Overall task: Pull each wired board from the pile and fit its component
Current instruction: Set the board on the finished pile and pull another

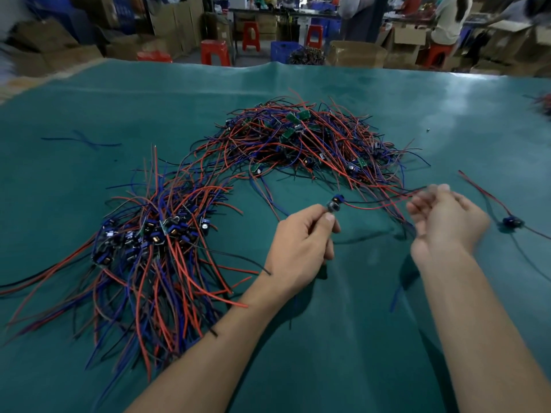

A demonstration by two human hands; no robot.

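Note:
My left hand (301, 242) pinches a small wired board (335, 204) between thumb and fingers, a little above the green table cover (343, 338). Its red and black wires (384, 204) run right to my right hand (447, 222), whose curled fingers hold them; that hand is blurred. Behind the hands lies the pile of wired green boards (301, 135) tangled in red, blue and black leads. A second heap of boards with blue components (155, 234) lies at the left, wires fanned toward me.
One separate wired board (511, 222) lies on the cover right of my right hand. Loose blue wires (83, 140) lie at the far left. More wires (544, 104) show at the right edge. Red stools, cardboard boxes and seated people stand beyond the table.

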